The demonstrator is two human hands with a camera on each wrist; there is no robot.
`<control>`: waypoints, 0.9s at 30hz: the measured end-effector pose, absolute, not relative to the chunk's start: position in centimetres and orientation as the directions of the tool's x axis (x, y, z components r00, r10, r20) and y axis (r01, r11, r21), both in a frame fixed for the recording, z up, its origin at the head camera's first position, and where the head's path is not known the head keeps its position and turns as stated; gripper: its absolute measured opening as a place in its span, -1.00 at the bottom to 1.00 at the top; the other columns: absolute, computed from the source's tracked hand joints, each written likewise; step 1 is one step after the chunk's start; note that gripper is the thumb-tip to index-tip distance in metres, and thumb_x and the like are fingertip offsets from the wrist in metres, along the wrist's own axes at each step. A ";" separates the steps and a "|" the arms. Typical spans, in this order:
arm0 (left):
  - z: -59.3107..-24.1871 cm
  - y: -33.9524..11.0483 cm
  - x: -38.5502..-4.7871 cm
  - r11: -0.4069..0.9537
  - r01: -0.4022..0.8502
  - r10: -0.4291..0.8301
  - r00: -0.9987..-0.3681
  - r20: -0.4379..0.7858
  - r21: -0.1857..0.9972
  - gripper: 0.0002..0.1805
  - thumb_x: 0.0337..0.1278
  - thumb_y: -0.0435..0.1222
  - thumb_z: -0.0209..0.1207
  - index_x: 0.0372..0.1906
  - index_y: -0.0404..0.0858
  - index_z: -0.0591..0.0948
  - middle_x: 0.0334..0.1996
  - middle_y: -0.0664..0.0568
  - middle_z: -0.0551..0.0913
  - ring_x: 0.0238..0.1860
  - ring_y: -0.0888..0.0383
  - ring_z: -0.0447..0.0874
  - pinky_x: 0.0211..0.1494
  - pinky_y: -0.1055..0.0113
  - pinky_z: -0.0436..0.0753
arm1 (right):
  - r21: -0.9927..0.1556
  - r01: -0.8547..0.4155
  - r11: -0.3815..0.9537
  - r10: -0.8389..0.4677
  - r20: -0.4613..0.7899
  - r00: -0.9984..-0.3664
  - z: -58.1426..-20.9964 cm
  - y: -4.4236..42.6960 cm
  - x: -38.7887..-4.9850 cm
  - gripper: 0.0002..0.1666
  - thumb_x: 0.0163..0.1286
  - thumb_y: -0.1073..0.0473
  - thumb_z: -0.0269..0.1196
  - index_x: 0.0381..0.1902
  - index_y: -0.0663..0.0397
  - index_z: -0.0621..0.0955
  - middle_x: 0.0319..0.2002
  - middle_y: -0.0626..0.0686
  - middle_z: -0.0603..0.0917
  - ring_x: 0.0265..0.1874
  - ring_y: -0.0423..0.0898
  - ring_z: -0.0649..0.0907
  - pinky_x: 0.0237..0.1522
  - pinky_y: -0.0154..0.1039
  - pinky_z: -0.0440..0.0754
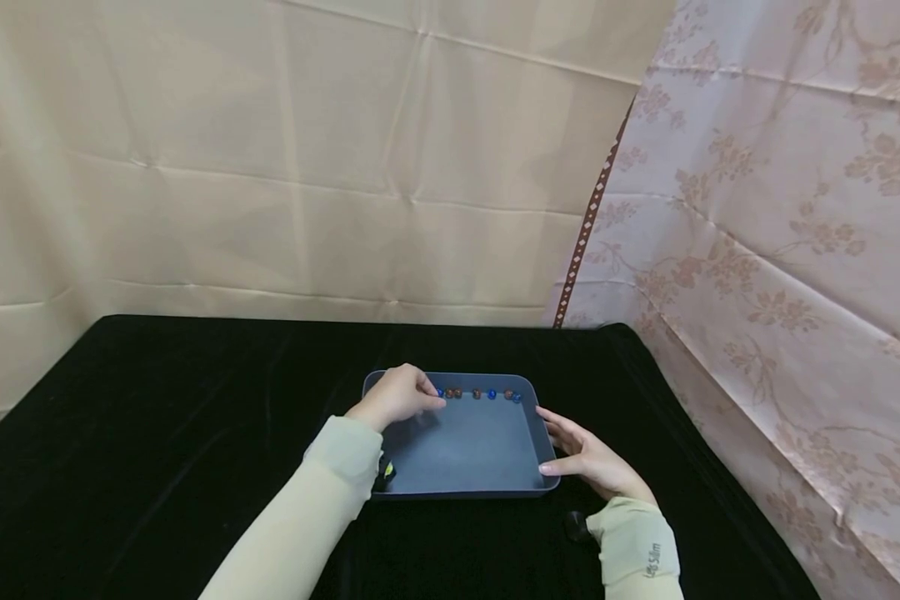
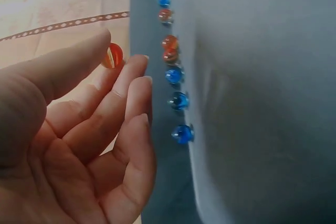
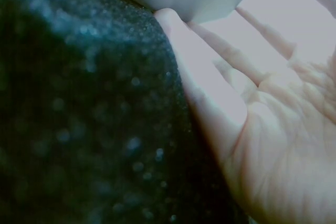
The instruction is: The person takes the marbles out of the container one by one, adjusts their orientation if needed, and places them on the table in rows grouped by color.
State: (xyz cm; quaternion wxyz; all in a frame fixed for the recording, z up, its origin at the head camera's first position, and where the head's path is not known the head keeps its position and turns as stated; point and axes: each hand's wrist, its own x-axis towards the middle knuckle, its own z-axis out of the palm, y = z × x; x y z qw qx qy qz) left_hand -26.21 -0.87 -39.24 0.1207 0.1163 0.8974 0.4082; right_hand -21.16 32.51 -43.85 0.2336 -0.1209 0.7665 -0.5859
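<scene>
A grey-blue rectangular tray (image 1: 465,450) lies on the black cloth. Between its thumb and forefinger, over the tray's far left part, my left hand (image 1: 401,396) pinches an orange-red marble (image 2: 114,56); the left wrist view shows it clearly. Blue and orange-brown glass marbles, several in all, sit in a row along the tray's far wall, among them a blue marble (image 1: 492,394) and a brownish marble (image 1: 476,394). At the tray's right side rests my right hand (image 1: 596,462), fingers spread, thumb touching the rim near the front corner. In the right wrist view its palm holds nothing.
Black cloth (image 1: 195,450) covers the table around the tray. A cream curtain (image 1: 330,167) hangs behind it, and a pink floral curtain (image 1: 780,250) hangs on the right. A small dark object (image 1: 576,527) lies by the right wrist.
</scene>
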 end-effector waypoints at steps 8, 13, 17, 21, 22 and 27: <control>-38.4 -1.0 -26.0 0.566 0.141 0.333 -0.940 -0.069 0.812 -0.87 0.19 -0.20 0.34 -0.28 -0.18 0.72 -0.38 0.06 0.71 -0.38 0.17 0.61 -0.26 0.30 0.61 | -0.952 0.094 0.292 -0.448 -0.223 -0.866 -43.8 32.5 -21.0 0.01 0.33 0.27 0.27 0.58 0.11 -0.02 0.56 0.33 -0.02 0.48 0.39 0.11 0.38 0.28 0.27; -38.0 -0.9 -25.7 0.527 0.140 0.352 -0.934 -0.066 0.838 -0.87 0.19 -0.20 0.34 -0.25 -0.17 0.71 -0.36 0.07 0.72 -0.35 0.16 0.61 -0.25 0.32 0.63 | -0.951 0.097 0.292 -0.445 -0.225 -0.867 -43.8 32.4 -21.0 0.02 0.33 0.26 0.28 0.58 0.11 -0.01 0.56 0.33 0.00 0.48 0.39 0.11 0.38 0.27 0.29; -37.4 -0.7 -25.3 0.517 0.164 0.361 -0.932 -0.040 0.840 -0.85 0.21 -0.20 0.33 -0.21 -0.18 0.71 -0.34 0.08 0.73 -0.33 0.17 0.63 -0.23 0.31 0.63 | -0.953 0.099 0.287 -0.447 -0.224 -0.866 -43.7 32.4 -21.0 0.01 0.33 0.27 0.27 0.58 0.11 -0.02 0.56 0.33 -0.03 0.49 0.39 0.09 0.39 0.27 0.28; -36.8 -0.5 -24.7 0.504 0.196 0.364 -0.932 0.000 0.841 -0.84 0.21 -0.18 0.33 -0.19 -0.15 0.71 -0.33 0.11 0.74 -0.30 0.19 0.64 -0.18 0.27 0.63 | -0.953 0.096 0.286 -0.449 -0.222 -0.866 -43.7 32.4 -21.0 0.01 0.33 0.27 0.26 0.58 0.10 -0.02 0.56 0.33 -0.03 0.48 0.40 0.09 0.38 0.27 0.28; -36.6 -0.4 -24.5 0.501 0.202 0.363 -0.932 0.008 0.841 -0.84 0.21 -0.18 0.33 -0.19 -0.14 0.71 -0.33 0.12 0.74 -0.29 0.19 0.64 -0.17 0.26 0.63 | -0.953 0.094 0.286 -0.450 -0.220 -0.866 -43.7 32.4 -21.0 0.01 0.33 0.27 0.26 0.58 0.10 -0.02 0.56 0.33 -0.03 0.48 0.40 0.09 0.38 0.27 0.28; -36.1 0.2 -23.6 0.506 0.240 0.368 -0.929 0.044 0.829 -0.85 0.20 -0.16 0.33 -0.19 -0.11 0.72 -0.36 0.15 0.73 -0.29 0.21 0.62 -0.17 0.26 0.60 | -0.956 0.089 0.281 -0.459 -0.215 -0.862 -43.8 32.5 -21.1 0.00 0.34 0.27 0.25 0.58 0.09 -0.02 0.55 0.35 -0.01 0.48 0.41 0.09 0.38 0.29 0.27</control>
